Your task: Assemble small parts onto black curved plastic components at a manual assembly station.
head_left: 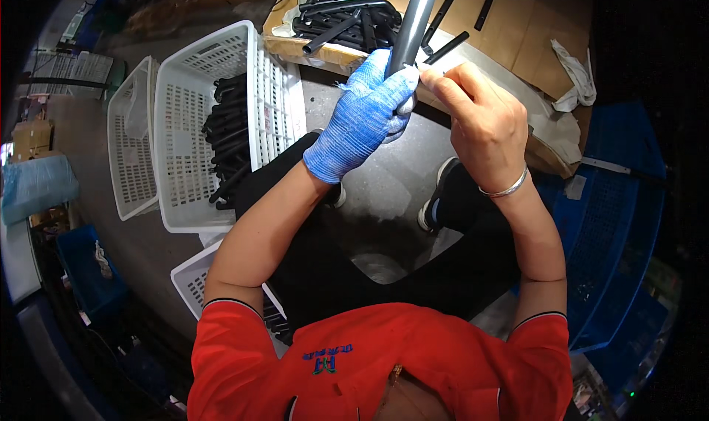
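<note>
My left hand [362, 114], in a blue knit glove, is wrapped round the lower part of a dark grey tube [418, 18]. The tube slants up and slightly right, out of the top of the picture. Close to the gloved fingertips, my bare right hand [484, 118] is closed in a pinch beside the tube. A small whitish bit shows at its fingertips, too small to name. Beyond my hands, a heap of black bent tubes [347, 22] lies in a cardboard box [325, 54].
A white plastic basket [171, 155] on the left holds several black tubes [229, 137], with another white basket [125, 148] beside it. Loose black pieces lie on cardboard [535, 48] at the far right. Blue plastic crates [602, 214] stand to my right.
</note>
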`<state>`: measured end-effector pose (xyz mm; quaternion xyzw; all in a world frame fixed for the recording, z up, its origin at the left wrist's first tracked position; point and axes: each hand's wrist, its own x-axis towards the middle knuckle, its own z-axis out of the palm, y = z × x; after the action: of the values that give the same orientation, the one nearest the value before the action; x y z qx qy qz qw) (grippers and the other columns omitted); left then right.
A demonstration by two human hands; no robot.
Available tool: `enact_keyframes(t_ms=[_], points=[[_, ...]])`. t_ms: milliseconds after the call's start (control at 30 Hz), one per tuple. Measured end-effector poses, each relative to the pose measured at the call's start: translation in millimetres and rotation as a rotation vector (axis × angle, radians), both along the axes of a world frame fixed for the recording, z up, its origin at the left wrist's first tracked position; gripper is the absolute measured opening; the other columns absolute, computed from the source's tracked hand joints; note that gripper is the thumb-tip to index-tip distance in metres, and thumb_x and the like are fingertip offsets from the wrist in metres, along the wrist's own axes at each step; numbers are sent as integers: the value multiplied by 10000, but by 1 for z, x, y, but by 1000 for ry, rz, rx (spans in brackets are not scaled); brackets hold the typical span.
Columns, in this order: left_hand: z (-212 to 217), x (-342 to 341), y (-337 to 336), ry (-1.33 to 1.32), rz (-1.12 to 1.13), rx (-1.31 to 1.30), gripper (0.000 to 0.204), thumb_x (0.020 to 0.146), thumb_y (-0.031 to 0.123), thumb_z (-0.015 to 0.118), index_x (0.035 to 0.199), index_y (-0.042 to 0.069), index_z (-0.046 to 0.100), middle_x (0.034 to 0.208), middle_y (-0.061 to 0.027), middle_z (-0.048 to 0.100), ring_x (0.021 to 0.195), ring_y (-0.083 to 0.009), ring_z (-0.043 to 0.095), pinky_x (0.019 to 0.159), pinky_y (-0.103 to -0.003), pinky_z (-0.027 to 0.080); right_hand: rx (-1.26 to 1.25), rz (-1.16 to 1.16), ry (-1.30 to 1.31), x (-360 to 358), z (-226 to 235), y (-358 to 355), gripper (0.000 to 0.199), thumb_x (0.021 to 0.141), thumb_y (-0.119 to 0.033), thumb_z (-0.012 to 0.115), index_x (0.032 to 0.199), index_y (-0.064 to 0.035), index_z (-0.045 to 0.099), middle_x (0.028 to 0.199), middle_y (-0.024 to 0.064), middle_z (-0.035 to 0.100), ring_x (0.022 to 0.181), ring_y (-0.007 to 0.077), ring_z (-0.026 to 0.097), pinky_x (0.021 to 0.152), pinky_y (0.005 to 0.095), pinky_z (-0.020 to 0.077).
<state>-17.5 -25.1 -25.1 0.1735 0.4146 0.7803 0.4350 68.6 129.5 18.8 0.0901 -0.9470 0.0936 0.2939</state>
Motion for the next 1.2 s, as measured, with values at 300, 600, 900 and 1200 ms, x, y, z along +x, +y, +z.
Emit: enact_keyframes(t_ms=[300,600,900,1200], points=[[17,6,8,369,76,-307,98,918,130,498,1007,103,466,695,1,450,486,-29,404,401,-157,330,-107,33,-90,0,2,8,280,718,77,579,941,-81,638,755,86,572,623,229,587,553,295,466],[9,4,7,294,76,-173,140,905,119,509,1037,75,495,786,-25,473,543,-23,439,428,-154,357,-213,35,-142,1,2,7,281,721,107,558,939,-56,630,798,89,605,681,248,616,591,303,482],[9,5,5,999,153,-525,234,838,16,529,1071,20,541,907,-77,457,632,-93,508,476,-184,420,-108,3,-75,2,0,2,286,716,89,565,936,-76,644,773,70,589,637,233,600,551,301,466],[9,6,6,171,60,-96,164,913,125,509,1068,83,474,692,9,464,493,-34,433,409,-155,351,-4,44,69,-8,-9,8,246,729,-10,597,934,-130,660,710,32,544,565,187,551,488,298,428]])
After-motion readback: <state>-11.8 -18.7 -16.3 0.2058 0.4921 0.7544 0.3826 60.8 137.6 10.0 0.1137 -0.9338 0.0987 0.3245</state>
